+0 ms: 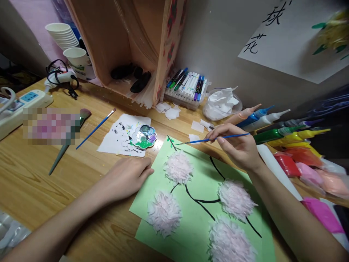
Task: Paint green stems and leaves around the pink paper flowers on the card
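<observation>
Right hand (237,146) pinches a blue-handled paintbrush (200,141), tip at the far-left corner of the green paper (191,233), beside painted leaves (168,141). Left hand (133,175) rests curled at the paper's left edge; cannot tell whether it grips anything.

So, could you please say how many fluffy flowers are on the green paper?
4: upper left flower, lower left flower, right flower, bottom flower, cut off by the picture's edge; more may lie below.
</observation>
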{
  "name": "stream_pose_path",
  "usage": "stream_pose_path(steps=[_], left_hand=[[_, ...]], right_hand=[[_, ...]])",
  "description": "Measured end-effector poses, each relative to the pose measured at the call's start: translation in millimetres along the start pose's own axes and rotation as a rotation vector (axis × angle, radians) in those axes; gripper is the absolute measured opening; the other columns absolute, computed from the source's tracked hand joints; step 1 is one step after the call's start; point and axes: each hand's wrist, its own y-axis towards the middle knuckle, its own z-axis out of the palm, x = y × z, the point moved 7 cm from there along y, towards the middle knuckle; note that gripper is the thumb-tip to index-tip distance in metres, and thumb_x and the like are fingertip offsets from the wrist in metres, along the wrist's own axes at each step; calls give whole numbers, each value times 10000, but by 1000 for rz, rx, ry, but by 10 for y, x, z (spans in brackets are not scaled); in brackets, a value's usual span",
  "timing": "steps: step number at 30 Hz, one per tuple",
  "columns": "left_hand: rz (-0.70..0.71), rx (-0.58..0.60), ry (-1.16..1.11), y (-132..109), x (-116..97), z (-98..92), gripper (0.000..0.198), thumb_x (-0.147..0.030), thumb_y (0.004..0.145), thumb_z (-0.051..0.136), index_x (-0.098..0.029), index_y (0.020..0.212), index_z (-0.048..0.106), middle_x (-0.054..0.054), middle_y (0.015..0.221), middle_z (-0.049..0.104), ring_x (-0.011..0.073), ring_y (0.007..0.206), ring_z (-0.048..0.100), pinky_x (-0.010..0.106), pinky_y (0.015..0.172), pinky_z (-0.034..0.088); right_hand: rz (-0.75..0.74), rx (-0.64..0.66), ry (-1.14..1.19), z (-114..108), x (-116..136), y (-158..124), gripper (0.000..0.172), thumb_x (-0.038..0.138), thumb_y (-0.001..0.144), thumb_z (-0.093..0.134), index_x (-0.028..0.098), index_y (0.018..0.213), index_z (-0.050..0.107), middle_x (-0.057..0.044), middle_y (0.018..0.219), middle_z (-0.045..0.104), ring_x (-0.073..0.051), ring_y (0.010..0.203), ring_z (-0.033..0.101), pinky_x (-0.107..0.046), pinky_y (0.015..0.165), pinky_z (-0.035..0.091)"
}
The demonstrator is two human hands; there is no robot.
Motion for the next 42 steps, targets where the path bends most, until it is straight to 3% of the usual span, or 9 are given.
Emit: stream_pose_path(steps=[12, 25, 42], left_hand=[[8, 1, 6, -12, 8, 29, 277, -356, 932, 381, -212, 703, 443, 29, 736, 623, 201, 679, 563, 302, 588, 299], [22, -5, 12, -6, -12, 9, 281, -355, 932, 381, -209, 705, 461, 38, 739, 632, 197, 669, 568, 300, 583, 318], [24, 2, 27, -15, -14, 13, 285, -358, 937, 366, -210, 708, 449, 47, 754, 632, 209, 698, 573, 310, 596, 313]], right_hand=[[-7, 46, -53, 52, -29, -4, 111, 264, 908, 501, 226, 880, 602, -39, 818, 634, -180, 791, 611, -319, 726, 481], [24, 46, -88, 12, -30, -3, 165, 364, 902, 511, 247, 845, 613, -40, 781, 641, -191, 744, 616, -336, 675, 498], [17, 44, -118, 47, 8, 7, 148, 350, 902, 513, 246, 866, 612, -41, 797, 652, -193, 770, 626, -335, 693, 498]])
